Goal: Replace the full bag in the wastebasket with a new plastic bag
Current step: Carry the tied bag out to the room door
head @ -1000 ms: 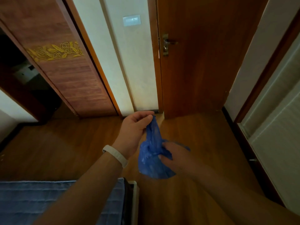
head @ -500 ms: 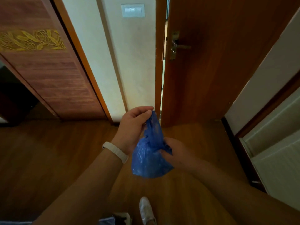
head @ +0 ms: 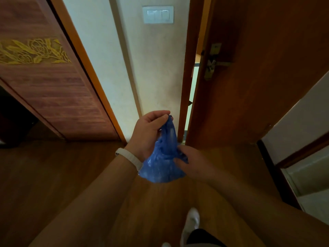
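Nearest, at the bottom, a white shoe stands on the brown wood floor. Two bare arms reach forward over it. The left hand wears a white wristband. Its thumb and fingers are pressed together, pinching the bunched top of a blue plastic bag. The bag hangs in the air between the two hands, round and full at the bottom. The right hand grips the bag's right side, fingers curled into the plastic. Farther away stands a cream wall with a white light switch. On the far left is a dark door with a gold flower carving. On the far right, a brown door with a metal handle is open a crack.
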Available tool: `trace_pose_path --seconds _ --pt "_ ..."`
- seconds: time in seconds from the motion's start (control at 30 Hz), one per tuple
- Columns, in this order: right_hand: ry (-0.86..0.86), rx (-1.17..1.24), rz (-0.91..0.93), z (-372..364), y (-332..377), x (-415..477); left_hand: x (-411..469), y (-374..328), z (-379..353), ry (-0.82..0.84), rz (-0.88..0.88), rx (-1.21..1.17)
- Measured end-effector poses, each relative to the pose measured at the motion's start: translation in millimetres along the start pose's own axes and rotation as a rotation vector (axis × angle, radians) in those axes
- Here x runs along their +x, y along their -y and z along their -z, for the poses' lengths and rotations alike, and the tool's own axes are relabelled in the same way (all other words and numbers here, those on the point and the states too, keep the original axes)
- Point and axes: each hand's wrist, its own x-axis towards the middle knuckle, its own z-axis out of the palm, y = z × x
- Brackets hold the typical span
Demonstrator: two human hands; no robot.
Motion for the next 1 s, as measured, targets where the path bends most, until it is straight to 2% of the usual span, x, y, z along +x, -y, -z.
trace_pose_path --seconds 0.2,0.37,0.63,0.83,1.0 --pt "0.065 0.051 -0.053 12 -31 81 71 13 -1 -0.108 0.086 -0.042" --pt "0.114 0.016 -0.016 23 -55 161 137 21 3 -0.226 0.201 -0.154" --pt "0.241 -0.048 -0.030 51 -89 266 234 24 -2 -0.346 0.275 -0.132" --pt "0.254 -0.131 -0.014 56 -114 324 299 37 10 -0.325 0.319 -0.152" --pt "0.218 -0.140 -0.037 41 -147 375 356 75 39 -0.213 0.334 -0.154"
